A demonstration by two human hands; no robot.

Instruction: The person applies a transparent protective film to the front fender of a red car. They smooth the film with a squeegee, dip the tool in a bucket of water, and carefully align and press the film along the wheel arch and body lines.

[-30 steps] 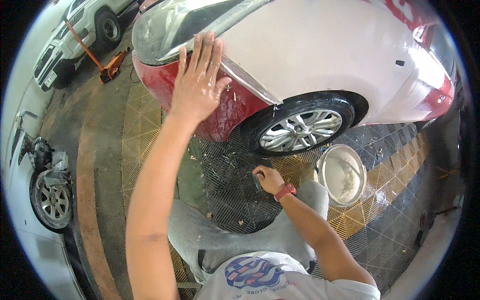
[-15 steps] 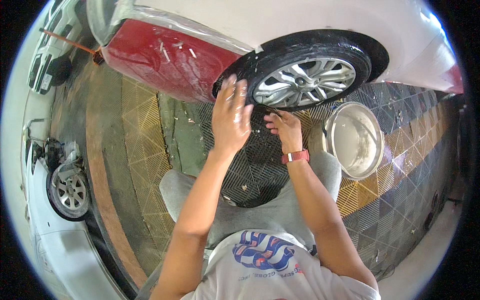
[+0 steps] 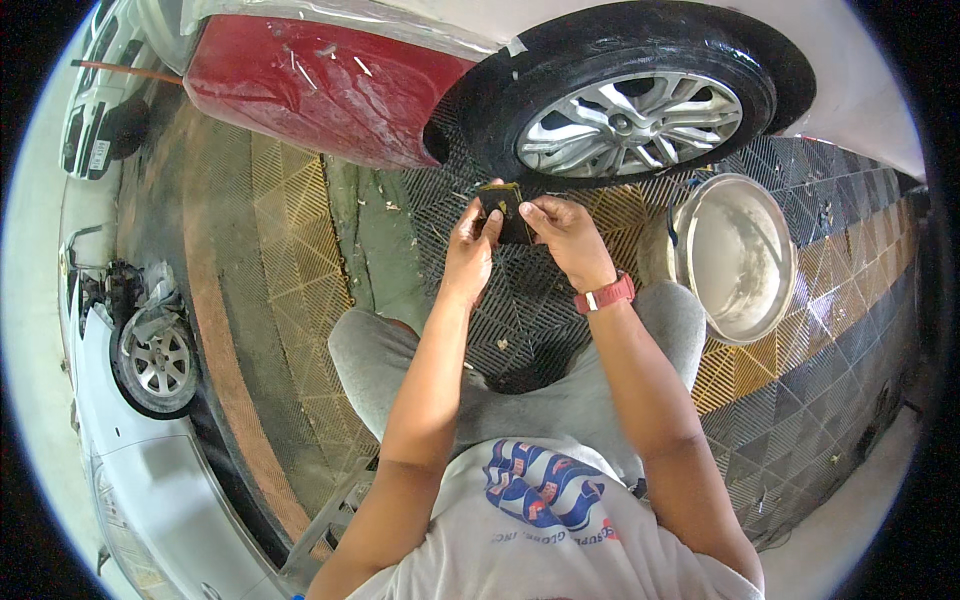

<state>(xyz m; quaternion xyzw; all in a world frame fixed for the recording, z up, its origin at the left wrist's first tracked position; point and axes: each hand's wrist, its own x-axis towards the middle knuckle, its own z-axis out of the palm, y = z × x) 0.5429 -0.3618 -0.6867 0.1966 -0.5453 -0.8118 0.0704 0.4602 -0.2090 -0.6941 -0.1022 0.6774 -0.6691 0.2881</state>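
Far left: white car with a silver-spoked wheel (image 3: 160, 365), grey wrapping bunched over the top of its tyre. Right of it, a floor of ribbed plastic tiles (image 3: 285, 225), ochre and black, runs beneath everything.

Upper left of centre: glossy red body panel (image 3: 320, 90), pale streaks and thin white slivers on its face; its lower right end stops beside the tyre. It lies up and to the left of both hands, apart from them.

Centre: left hand (image 3: 470, 245), raised above the tiles, pinching the left side of a small, flat black piece with a yellowish upper edge (image 3: 516, 228). Thumb lies across the near face; fingers are mostly hidden behind. Material unclear. The piece sits directly between the two hands, just off the left fingertips and up-left of the opposite palm. Neither hand is clearly nearer; both touch it. Outline looks close to square and partly covered, so the long axis cannot be told.

Right of it: right hand (image 3: 570, 240), thumb and forefinger closed on the right edge of the piece, other fingers curled. Red wristwatch (image 3: 605, 293) on that wrist.

Above and right of the hands: black tyre (image 3: 490, 100) around a silver multi-spoke wheel (image 3: 622, 125), its lower edge near the piece, gap uncertain.

Farther right: round, pale bucket (image 3: 655, 250) with a dark handle, beside the right knee, apart from the right hand.
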